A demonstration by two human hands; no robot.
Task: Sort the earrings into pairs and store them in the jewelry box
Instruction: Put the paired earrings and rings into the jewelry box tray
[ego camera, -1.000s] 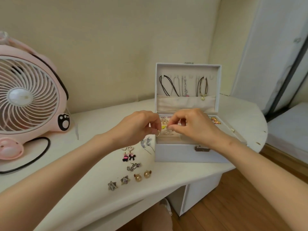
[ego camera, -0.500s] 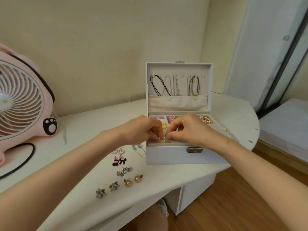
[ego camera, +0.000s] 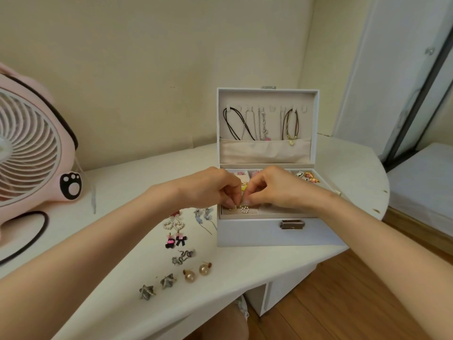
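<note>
At the centre of the frame, the left hand (ego camera: 208,190) and right hand (ego camera: 279,190) meet fingertip to fingertip over the front left compartment of the open jewelry box (ego camera: 257,234). The left pinches a gold earring (ego camera: 232,207) and the right a heart earring (ego camera: 244,209), both low inside that compartment. Lower left of the box, more earrings (ego camera: 182,239) lie in pairs on the white desk (ego camera: 245,266).
</note>
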